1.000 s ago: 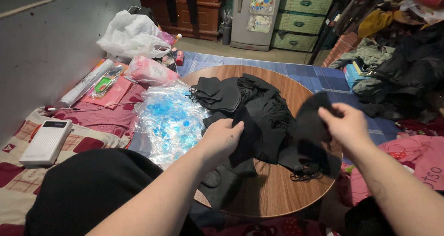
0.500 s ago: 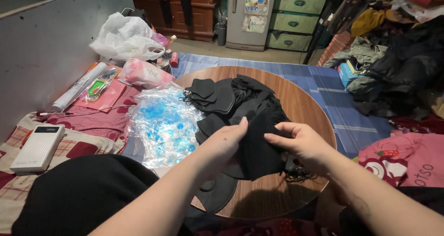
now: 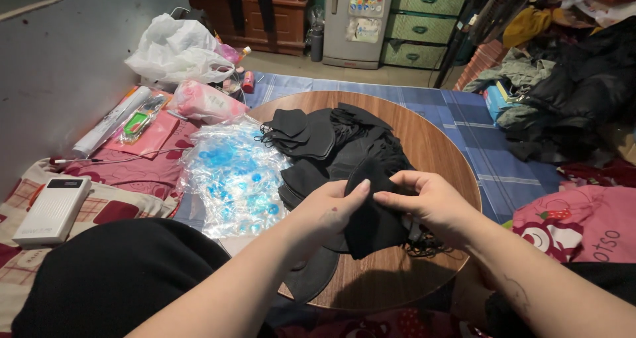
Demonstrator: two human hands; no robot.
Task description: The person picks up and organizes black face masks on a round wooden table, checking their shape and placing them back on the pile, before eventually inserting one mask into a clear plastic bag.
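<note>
Wooden and round, the desk carries the work, set low over a blue checked mat with red patterned bedding to its left. Black cloth masks lie across its middle in a loose pile, some overlapping, their ear loops tangled at the near right edge. Just beside the pile, hanging over the desk's left rim, sits a heap of clear plastic sleeves printed in blue. Further left lie a pink packet, a white bag and a white power bank, all well apart from the hands.

Both hands meet over the near part of the desk on 1 mask. The left hand has its grip clamped on the mask's left edge, thumb on top. The right hand pinches the upper right edge, fingers together on the cloth. The mask hangs folded between them, its lower end touching the desk.

By the look of it, the step in hand is sorting 1 mask out of the pile and flattening it. The next move likely calls for freeing its loops from the tangle, keeping the fold neat, then reaching left for 1 sleeve without dragging the other masks along.
</note>
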